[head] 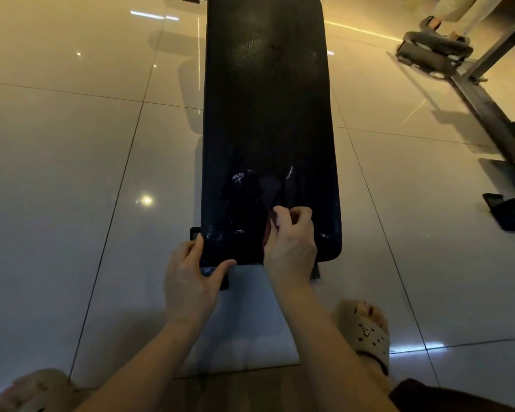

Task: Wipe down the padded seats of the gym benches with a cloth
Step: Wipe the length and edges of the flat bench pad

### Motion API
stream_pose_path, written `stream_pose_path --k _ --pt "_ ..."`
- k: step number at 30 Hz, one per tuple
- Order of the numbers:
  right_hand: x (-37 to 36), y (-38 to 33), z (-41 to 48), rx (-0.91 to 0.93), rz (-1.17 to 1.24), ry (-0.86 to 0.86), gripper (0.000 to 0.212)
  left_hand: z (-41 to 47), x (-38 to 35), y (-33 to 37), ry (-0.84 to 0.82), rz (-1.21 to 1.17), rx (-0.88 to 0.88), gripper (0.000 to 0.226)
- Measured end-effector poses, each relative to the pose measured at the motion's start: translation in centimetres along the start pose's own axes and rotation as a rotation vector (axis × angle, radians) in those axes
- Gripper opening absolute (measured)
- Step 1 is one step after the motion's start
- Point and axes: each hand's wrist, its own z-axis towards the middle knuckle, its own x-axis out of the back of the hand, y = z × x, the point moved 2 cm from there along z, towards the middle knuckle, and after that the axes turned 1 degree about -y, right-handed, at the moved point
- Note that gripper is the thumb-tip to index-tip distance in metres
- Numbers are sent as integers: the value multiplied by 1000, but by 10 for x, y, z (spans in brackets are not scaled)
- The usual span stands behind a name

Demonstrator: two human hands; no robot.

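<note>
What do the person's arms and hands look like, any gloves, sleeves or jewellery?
The left hand and right hand are bare, with no gloves. No ring, watch or wristband shows on either. The forearms are uncovered right to the picture's lower edge, so no sleeve is in view.

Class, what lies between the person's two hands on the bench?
In the head view, only the bare near end of the bench pad lies between the left hand and the right hand, which pinches a dark cloth.
</note>
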Motion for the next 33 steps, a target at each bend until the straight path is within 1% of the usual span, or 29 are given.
stream_pose_path --k 1,2,3,4,7,8,9,10,12,14,16,17,18,19,20,22,23,24,25,28,29,30,31,32,33 --pt "-2 -5 -3 5 -19 0 30 0 0 0 -2 5 -1 71" --pt "-3 -12 -8 11 -34 -13 39 -1 0 -1 -7 5 -6 70" --pt "-5 -21 -12 35 -45 -46 48 -2 0 0 -11 6 -16 68" --pt "-7 -31 -16 92 -56 -87 52 -2 0 0 -11 7 -21 65" --pt "-17 -44 -23 361 -83 -160 43 -2 1 3 2 5 -24 57" --pt "-16 -34 -19 401 -89 -158 41 -1 1 3 4 15 -29 58" --pt "-13 -18 -15 385 -94 -143 38 -1 1 2 2 23 -27 61" --pt "-8 3 -10 318 -102 -120 36 -1 1 1 -1 18 -18 64" --pt "9 49 0 108 -96 -60 35 -2 0 0 -1 -13 1 67" --pt "20 77 5 -78 -54 -23 37 -2 -1 -1 6 -30 -2 68" --pt "18 70 2 -233 -27 36 38 -2 -3 0 4 -44 0 68" --pt "12 56 0 -279 9 52 36 -2 -3 0 -1 -47 4 69" --pt "5 35 -4 -271 53 52 34 -3 -4 -1 -3 -35 2 70" --pt "-3 9 -8 -198 90 36 32 -3 -4 -1 -3 -17 -5 69" --pt "-10 -16 -14 -65 109 -5 32 -3 -4 -1 -3 -7 -9 65" --pt "-19 -47 -26 259 99 -151 34 -4 -4 0 -7 -7 -25 59" --pt "-17 -43 -23 366 68 -180 35 -4 -4 1 -9 3 -30 58" --pt "-13 -25 -15 382 33 -169 35 -4 -4 1 -4 14 -26 60" --pt "-6 2 -7 309 4 -146 34 -3 -4 0 1 14 -16 63" --pt "26 84 9 -36 -39 -22 35 -5 -6 -2 1 -24 14 73" --pt "30 93 8 -116 -28 3 35 -6 -7 -1 4 -31 17 74" --pt "27 88 5 -184 -14 33 35 -6 -7 0 7 -37 14 75" --pt "20 72 -1 -204 7 59 34 -5 -7 1 10 -39 11 74" --pt "11 47 -9 -163 44 64 33 -6 -7 0 10 -31 6 74" --pt "2 22 -19 -62 89 28 33 -5 -6 0 3 -15 -4 74"
